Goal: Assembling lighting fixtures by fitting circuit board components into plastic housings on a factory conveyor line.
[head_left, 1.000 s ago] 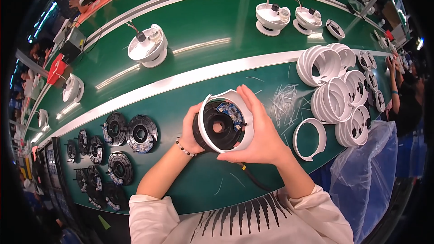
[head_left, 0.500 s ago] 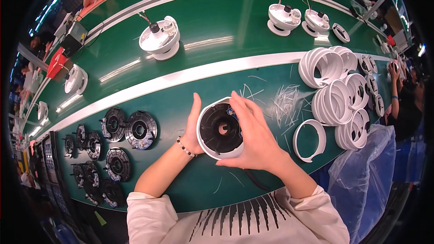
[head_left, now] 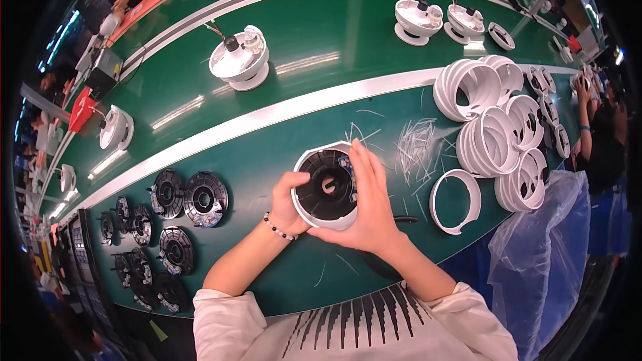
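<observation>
Both my hands hold a round white housing (head_left: 326,187) with a black disc set inside it, just above the green bench. My left hand (head_left: 289,202) cups its left side from below. My right hand (head_left: 364,200) wraps its right side, fingers lying over the rim. A small blue circuit part shows at the housing's right inner edge. A single white ring (head_left: 456,200) lies on the bench right of my right hand.
Several black discs (head_left: 190,199) lie at the left. Stacks of white rings (head_left: 495,127) stand at the right, with loose white cable-tie offcuts (head_left: 413,147) beside them. White housings (head_left: 239,60) ride the upper belt. A clear plastic bag (head_left: 542,254) hangs at the bench's right edge. Other people work nearby.
The housing has been turned in my hands from a tilted pose to face up, with the black disc now seated flat inside. My right hand has shifted over its right rim.
</observation>
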`<state>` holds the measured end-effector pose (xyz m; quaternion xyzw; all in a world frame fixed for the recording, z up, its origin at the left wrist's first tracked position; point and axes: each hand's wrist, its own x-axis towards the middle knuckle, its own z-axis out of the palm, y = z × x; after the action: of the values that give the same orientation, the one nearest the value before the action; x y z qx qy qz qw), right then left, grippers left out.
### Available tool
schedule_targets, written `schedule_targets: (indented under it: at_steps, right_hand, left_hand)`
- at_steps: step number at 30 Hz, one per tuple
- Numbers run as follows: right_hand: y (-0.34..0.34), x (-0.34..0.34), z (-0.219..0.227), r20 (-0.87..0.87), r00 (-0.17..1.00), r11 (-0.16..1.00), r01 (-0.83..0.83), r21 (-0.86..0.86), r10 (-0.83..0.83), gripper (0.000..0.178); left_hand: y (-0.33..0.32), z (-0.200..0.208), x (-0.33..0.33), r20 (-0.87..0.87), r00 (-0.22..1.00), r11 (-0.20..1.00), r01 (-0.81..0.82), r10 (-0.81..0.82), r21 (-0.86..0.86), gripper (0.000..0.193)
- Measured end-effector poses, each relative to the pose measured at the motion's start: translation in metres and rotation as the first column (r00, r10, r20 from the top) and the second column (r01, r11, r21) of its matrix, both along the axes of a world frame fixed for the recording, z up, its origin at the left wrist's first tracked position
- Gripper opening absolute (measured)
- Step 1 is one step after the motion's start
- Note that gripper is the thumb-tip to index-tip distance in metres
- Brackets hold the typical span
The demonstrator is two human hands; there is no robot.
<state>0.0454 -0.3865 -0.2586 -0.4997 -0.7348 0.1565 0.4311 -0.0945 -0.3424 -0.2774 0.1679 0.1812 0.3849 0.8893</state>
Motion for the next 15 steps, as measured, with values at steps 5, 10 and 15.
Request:
schedule_targets:
  at_steps: [5,10,15]
  right_hand:
    - [-0.008,0.012,-0.002,-0.007,0.999,0.999,0.05,-0.005,-0.05,0.096]
    - [-0.051,0.047,0.014,0.31,0.928,0.921,-0.077,-0.382,0.206,0.08]
    - [-0.099,0.064,0.015,0.493,0.83,0.828,0.07,-0.556,0.26,0.088]
  left_hand:
    - [0.045,0.012,0.02,-0.023,0.983,0.978,-0.185,0.183,-0.098,0.045]
    - [0.138,-0.006,0.03,-0.229,0.946,0.971,-0.24,0.228,-0.025,0.046]
    - [0.214,-0.032,0.03,-0.28,0.809,0.846,-0.533,0.517,0.023,0.038]
